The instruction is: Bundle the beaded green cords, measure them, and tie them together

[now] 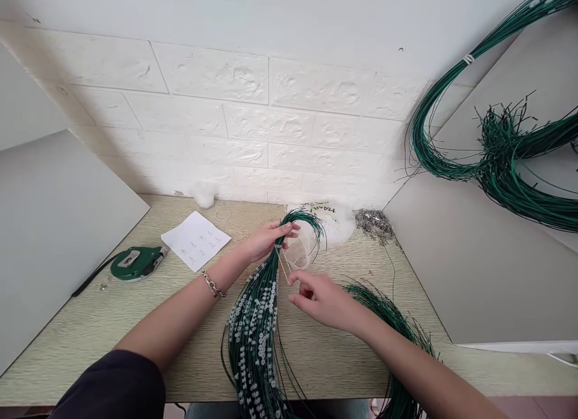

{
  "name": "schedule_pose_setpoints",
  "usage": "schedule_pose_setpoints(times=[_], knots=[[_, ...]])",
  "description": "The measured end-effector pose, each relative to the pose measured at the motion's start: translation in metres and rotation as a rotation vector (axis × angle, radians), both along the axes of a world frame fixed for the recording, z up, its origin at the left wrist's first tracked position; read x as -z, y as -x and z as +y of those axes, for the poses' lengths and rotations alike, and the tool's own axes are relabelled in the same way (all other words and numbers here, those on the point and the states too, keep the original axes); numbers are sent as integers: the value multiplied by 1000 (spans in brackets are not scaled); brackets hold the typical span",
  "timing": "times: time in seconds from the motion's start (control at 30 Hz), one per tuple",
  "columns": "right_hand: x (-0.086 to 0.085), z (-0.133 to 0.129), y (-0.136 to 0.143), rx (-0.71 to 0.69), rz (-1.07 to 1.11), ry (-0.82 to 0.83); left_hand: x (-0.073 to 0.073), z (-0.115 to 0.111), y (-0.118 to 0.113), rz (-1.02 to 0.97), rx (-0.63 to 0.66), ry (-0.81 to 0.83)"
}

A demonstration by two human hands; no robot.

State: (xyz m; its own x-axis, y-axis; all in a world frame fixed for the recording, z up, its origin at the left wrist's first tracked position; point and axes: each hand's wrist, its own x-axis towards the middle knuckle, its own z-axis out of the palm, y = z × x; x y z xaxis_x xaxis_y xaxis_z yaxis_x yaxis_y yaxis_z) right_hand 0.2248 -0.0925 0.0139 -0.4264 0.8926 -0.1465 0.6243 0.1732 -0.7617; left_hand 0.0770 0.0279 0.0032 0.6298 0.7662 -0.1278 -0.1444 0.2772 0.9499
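My left hand (267, 239) grips the upper end of a thick bundle of green wires (257, 322) strung with small white beads, which runs down off the table's front edge. The wire tips (309, 220) curl over to the right above my fingers. My right hand (318, 295) is just below and right of that grip, pinching a thin pale rubber band (283, 263) that stretches up to the bundle. A second bundle of green wires (392, 322) lies under my right forearm.
On the wooden table (135, 322) lie a white note (195, 239), a green tape dispenser (135, 262), a loose rubber band (223, 214), a white bag (336, 223) and a pile of small metal parts (374, 223). Green wire coils (501, 160) hang on the right panel.
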Motion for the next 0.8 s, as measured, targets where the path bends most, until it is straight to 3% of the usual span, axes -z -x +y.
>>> schedule_pose_setpoints(times=[0.17, 0.3, 0.4, 0.53, 0.63, 0.8], knots=[[-16, 5, 3, 56, 25, -34, -4, 0, 0, 4, -14, -7], [-24, 2, -1, 63, 54, -8, -5, 4, 2, -73, -99, 41], [-17, -4, -7, 112, 47, 60, -9, 8, 5, -107, -124, 53], [0, -16, -6, 232, 191, 223, -23, 7, 6, -202, -114, -48], [8, -26, 3, 213, 360, 410, -35, 7, 9, -267, -220, -96], [18, -31, 22, 110, 653, 597, -53, 14, 19, -354, -531, -164]])
